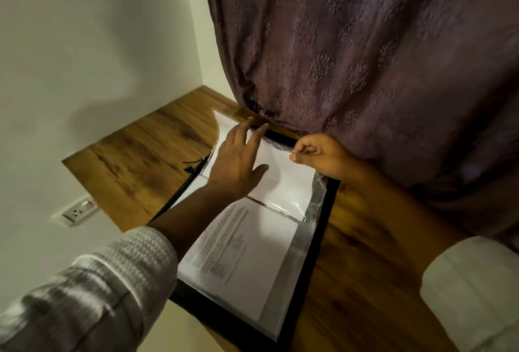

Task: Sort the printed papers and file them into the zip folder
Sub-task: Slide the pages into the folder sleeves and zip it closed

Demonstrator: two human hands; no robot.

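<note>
So the black zip folder (323,228) is lying open on a wooden desk (146,152), running from the middle of the frame down toward the bottom centre. It's got clear plastic sleeves inside. The lower half holds a printed paper (241,247) with lines of text down its left part, sitting a bit crooked in its pocket.

Up in the middle of the frame, the left hand (238,160) is laid flat on a blank-looking white sheet (283,180) in the upper half of the folder, with the fingers straight and spread wide and the fingertips reaching the sheet's far edge. It's pressing down, not gripping anything. Just to the right of it, the right hand (317,155) has its fingers curled in and is pinching the edge of the clear plastic sleeve (318,186) between thumb and forefinger, lifting it a little off the white sheet. The plastic looks crinkled down the right side, next to the folder's black border.

Both arms come in from the bottom corners, with a grey-and-white textured cuff (126,267) lower left and a white cuff (471,281) lower right.

A purple patterned curtain (365,43) fills the upper right and hangs down to the desk right behind the folder. The left side is plain white wall (84,28), with a wall socket (80,211) just below the desk edge at mid-left. The whole thing is pretty dim and a bit blurry at the edges.
</note>
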